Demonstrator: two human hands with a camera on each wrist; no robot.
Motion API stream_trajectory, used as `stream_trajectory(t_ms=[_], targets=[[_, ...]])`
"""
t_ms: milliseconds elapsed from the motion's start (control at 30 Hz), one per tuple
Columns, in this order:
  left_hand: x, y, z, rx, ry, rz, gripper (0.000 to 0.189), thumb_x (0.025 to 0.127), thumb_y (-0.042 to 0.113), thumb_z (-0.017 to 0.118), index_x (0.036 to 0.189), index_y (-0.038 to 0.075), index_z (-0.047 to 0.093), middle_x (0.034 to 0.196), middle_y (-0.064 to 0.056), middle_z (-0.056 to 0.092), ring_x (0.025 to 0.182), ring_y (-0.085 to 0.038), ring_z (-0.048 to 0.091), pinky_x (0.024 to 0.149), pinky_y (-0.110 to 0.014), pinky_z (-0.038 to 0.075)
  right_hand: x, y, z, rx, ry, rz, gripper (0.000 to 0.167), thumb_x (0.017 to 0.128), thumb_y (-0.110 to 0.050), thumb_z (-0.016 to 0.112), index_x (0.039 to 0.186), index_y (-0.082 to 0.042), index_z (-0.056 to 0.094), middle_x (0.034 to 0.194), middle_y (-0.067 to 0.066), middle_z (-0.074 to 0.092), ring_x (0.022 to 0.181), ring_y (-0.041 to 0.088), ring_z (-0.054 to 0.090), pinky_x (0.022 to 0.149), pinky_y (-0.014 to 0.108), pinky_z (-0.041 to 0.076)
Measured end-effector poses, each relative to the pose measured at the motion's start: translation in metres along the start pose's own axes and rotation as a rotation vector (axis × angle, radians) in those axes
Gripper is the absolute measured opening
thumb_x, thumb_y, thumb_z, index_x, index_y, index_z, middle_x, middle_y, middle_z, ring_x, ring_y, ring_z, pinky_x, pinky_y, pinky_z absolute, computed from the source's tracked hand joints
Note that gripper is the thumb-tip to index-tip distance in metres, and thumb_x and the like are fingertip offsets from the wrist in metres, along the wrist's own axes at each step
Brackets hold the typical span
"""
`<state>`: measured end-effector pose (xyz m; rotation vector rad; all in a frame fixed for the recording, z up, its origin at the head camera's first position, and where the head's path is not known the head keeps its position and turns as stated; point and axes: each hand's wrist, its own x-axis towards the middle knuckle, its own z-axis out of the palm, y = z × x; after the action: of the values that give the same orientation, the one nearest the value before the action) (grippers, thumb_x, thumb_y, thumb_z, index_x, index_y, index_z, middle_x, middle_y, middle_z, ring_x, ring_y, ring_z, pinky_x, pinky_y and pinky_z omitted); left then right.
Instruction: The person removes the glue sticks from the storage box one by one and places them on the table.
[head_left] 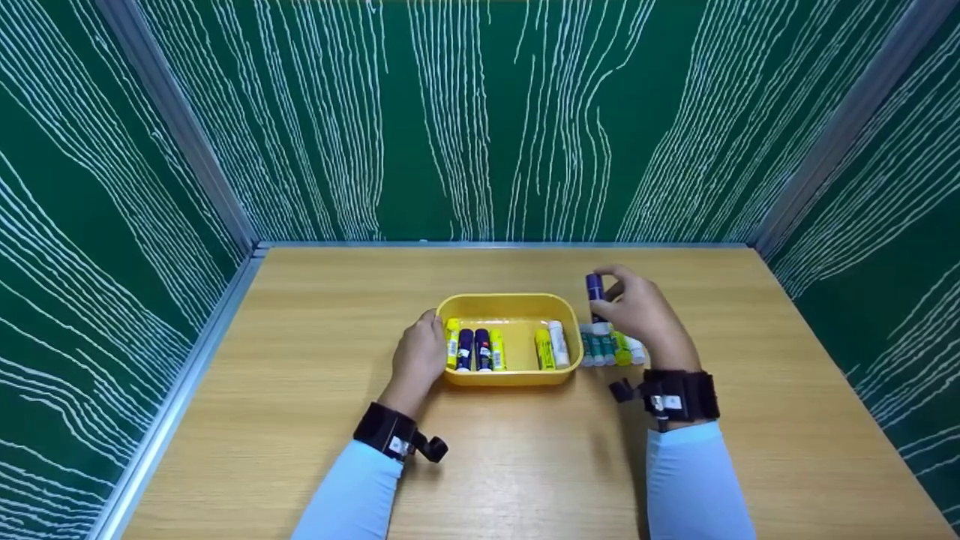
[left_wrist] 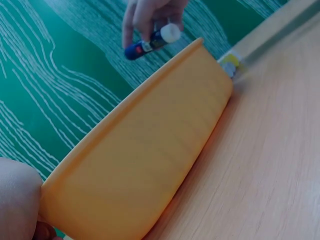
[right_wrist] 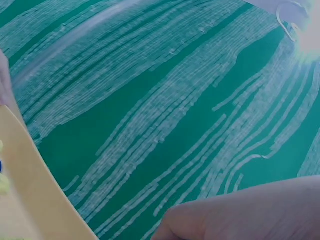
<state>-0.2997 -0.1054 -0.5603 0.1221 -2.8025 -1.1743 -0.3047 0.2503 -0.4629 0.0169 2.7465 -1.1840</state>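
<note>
With the thumb and fingers of my right hand [head_left: 641,309], I pinch a dark purple-blue glue stick [head_left: 595,288] with a white end, raised just beyond the right end of a yellow plastic bin [head_left: 517,379]. My left hand [head_left: 420,354] grips the bin's left end. Inside, a yellow glue stick [head_left: 452,343], two dark blue ones [head_left: 465,349] and another yellow one stand toward the left; a yellow stick [head_left: 544,349] and a white one [head_left: 558,345] lean at the right. The left wrist view shows the held glue stick [left_wrist: 152,42] above the rim, its white end toward the table.
Against the bin's right side lies a row of several glue sticks: teal ones [head_left: 597,351], a yellow-green one [head_left: 622,349] and a white one [head_left: 636,350], partly under my right hand. Green walls with white wavy lines [head_left: 450,120] enclose the wooden table [head_left: 337,300] at the back and sides.
</note>
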Motion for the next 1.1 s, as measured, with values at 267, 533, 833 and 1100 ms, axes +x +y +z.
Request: stream_trajectory(t_ms=[267, 533, 833, 1100], targets=[[-0.002, -0.002, 0.000, 0.006, 0.013, 0.031, 0.047, 0.123, 0.026, 0.040, 0.152, -0.001, 0.066, 0.141, -0.028, 0.076, 0.131, -0.048, 0.075, 0.108, -0.064, 0.062, 0.002, 0.025, -0.016, -0.027, 0.025, 0.046, 0.069, 0.113, -0.024, 0.068, 0.175, -0.014, 0.040, 0.147, 0.033, 0.063, 0.124, 0.044, 0.072, 0.104, 0.054, 0.065], [-0.001, -0.001, 0.001, 0.003, 0.013, 0.019, 0.047, 0.123, 0.027, 0.041, 0.153, 0.000, 0.065, 0.143, -0.028, 0.076, 0.132, -0.047, 0.074, 0.110, -0.063, 0.061, 0.005, 0.048, -0.023, -0.058, 0.019, 0.094, 0.072, 0.111, -0.023, 0.068, 0.175, -0.008, 0.039, 0.145, 0.035, 0.064, 0.124, 0.043, 0.070, 0.099, 0.049, 0.063], [-0.002, 0.001, 0.000, 0.002, 0.001, 0.018, 0.048, 0.124, 0.027, 0.039, 0.154, 0.000, 0.064, 0.145, -0.028, 0.075, 0.133, -0.047, 0.074, 0.111, -0.062, 0.061, 0.009, 0.069, -0.030, -0.027, -0.037, 0.188, 0.074, 0.113, -0.023, 0.064, 0.178, -0.008, 0.033, 0.158, 0.039, 0.054, 0.132, 0.046, 0.060, 0.112, 0.058, 0.059], [0.000, 0.000, 0.000, -0.006, 0.007, 0.022, 0.046, 0.123, 0.026, 0.040, 0.150, -0.001, 0.067, 0.142, -0.027, 0.076, 0.133, -0.046, 0.074, 0.111, -0.062, 0.061, 0.009, 0.085, -0.030, -0.007, -0.067, 0.243, 0.074, 0.114, -0.025, 0.063, 0.178, -0.007, 0.032, 0.169, 0.038, 0.046, 0.145, 0.050, 0.052, 0.125, 0.073, 0.046]])
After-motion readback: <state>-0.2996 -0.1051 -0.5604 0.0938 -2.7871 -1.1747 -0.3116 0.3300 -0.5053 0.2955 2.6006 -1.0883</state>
